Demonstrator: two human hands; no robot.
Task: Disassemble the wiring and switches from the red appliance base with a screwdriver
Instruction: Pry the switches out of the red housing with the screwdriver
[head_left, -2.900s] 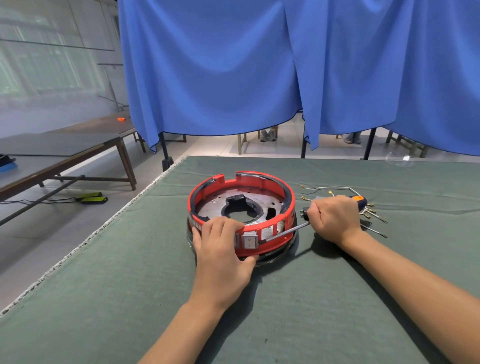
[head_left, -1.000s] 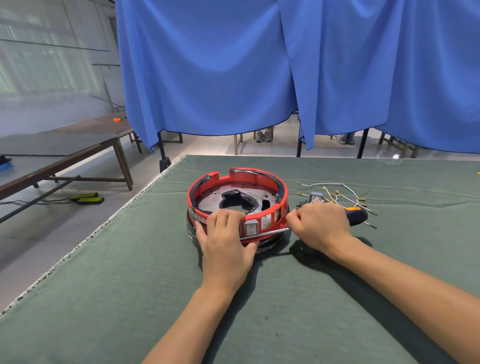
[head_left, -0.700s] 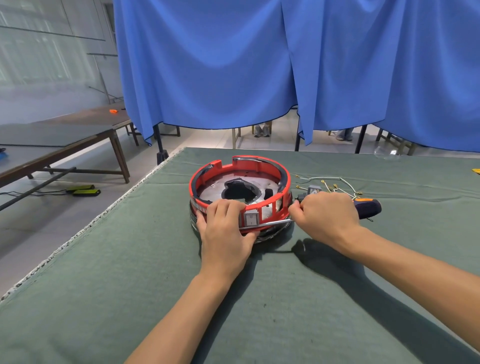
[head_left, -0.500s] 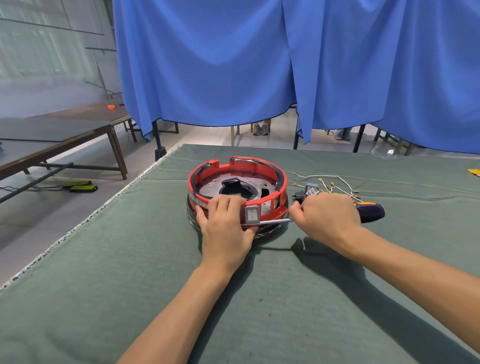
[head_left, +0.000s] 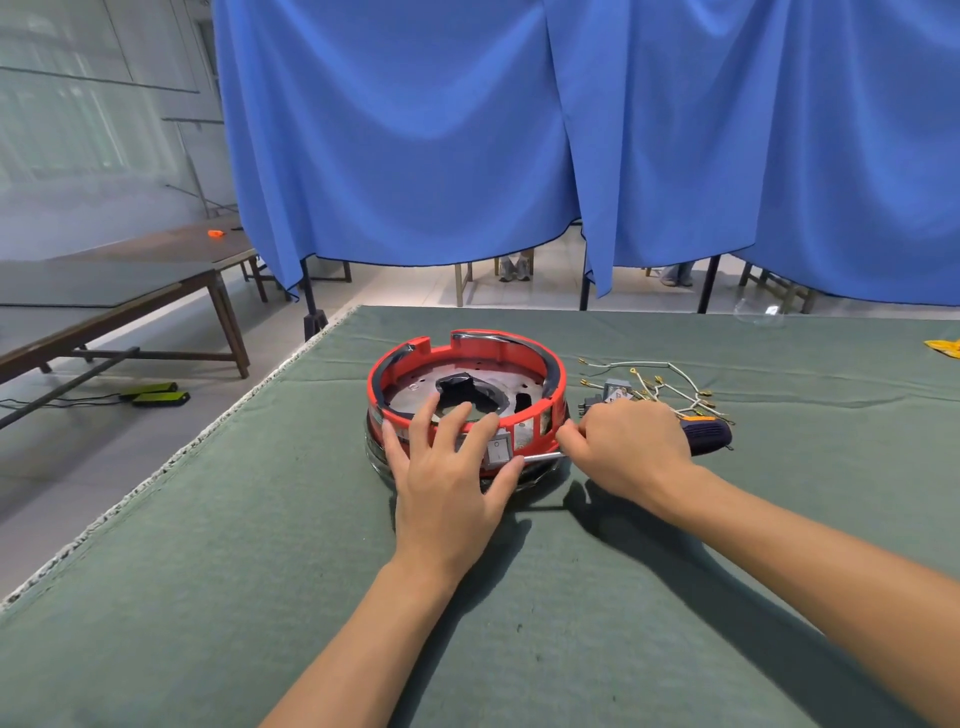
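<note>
covering the table (head_left: 260, 597), green felt; blue curtains (head_left: 415, 130) behind, perhaps benches.

Item count, head view:
- Red appliance base (head_left: 467, 358): one, centre of frame.
- Rocker switch (head_left: 498, 450) on its near wall: one.
- Screwdriver (head_left: 704, 431): one.
- Hands: two, left hand (head_left: 447, 483) and right hand (head_left: 628, 447).
- Loose wire bundle (head_left: 660, 384): one, right of centre; strand count cannot be determined.
- Side tables (head_left: 104, 291): two, upper left.

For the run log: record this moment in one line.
left hand: steadies red base | right hand: grips screwdriver | tip: by white switch
</note>
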